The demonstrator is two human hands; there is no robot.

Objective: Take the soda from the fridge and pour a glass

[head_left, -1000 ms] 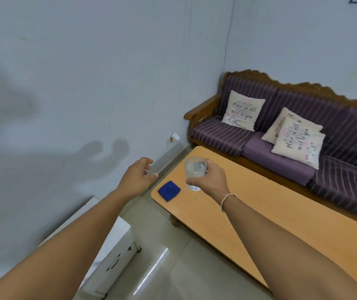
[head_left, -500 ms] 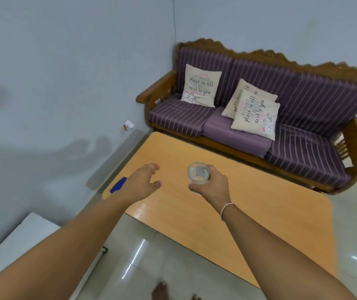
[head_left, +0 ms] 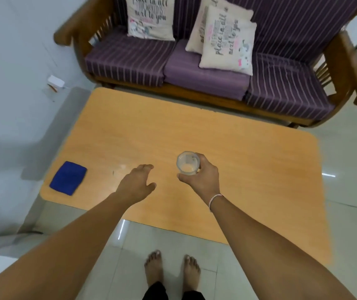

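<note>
Low orange wooden table [head_left: 238,148] stands before a purple sofa [head_left: 194,68]. Right hand [head_left: 203,180] wraps a clear glass [head_left: 188,163]; left hand [head_left: 137,182] hovers, fingers apart. Lower the glass level and let go only once seated.

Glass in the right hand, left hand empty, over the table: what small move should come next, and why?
Probably lower the glass onto the bare table below it. The right hand holds it upright over the wood, no soda is in view, and the left hand is open and empty.
</note>
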